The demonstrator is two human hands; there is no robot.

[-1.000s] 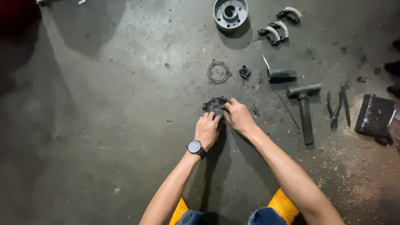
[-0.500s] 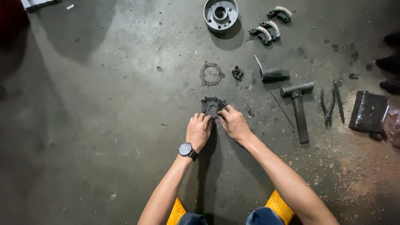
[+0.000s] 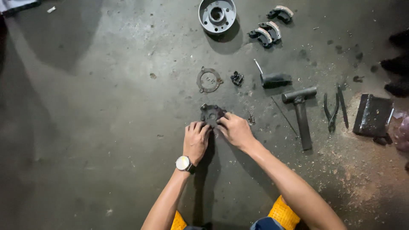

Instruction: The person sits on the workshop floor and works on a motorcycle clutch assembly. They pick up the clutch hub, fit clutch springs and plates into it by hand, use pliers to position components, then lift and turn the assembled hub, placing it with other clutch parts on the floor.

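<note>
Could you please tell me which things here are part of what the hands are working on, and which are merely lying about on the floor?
In hand:
- dark metal plate, gripped by left hand and right hand

Lying about:
- flat ring
- small dark part
- round hub
- two pairs of curved shoes
- hammer
- pliers
- metal block

A bare, stained grey concrete floor (image 3: 85, 127) fills the view. Light falls brighter toward nine o'clock, with a broad shadow at eleven o'clock. Pale grit and dust (image 3: 353, 170) scatter toward four o'clock.
</note>
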